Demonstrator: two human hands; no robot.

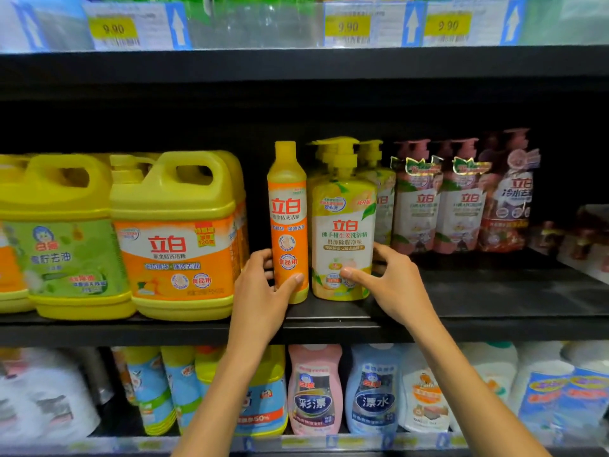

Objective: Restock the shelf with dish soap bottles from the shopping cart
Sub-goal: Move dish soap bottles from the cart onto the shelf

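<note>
Middle shelf (494, 291), black, seen from the head view.

Item 1 — slim orange dish soap bottle (287, 222), yellow cap, upright on the shelf near its front edge. The left hand (263, 288) grips its lower part: thumb across the front, fingers curled behind.

Item 2: yellow pump bottle (342, 232) with a white and yellow label, upright just right of item 1; whether the two touch cannot be told. The right hand (393, 282) holds its base, thumb on the front of the label and fingers round the right side. More yellow pump bottles stand behind it.

Left of item 1: orange-labelled yellow jug (174, 239), then a green-labelled jug (66, 249), both with handles.

Right of item 2: two pink pump bottles (438, 199), then a dark refill pouch (509, 199).

Shelf above — yellow price tags (113, 28) reading 9.90.

Shelf below: a pink bottle (314, 390) beside a pale blue bottle (374, 390), among other blurred containers.
</note>
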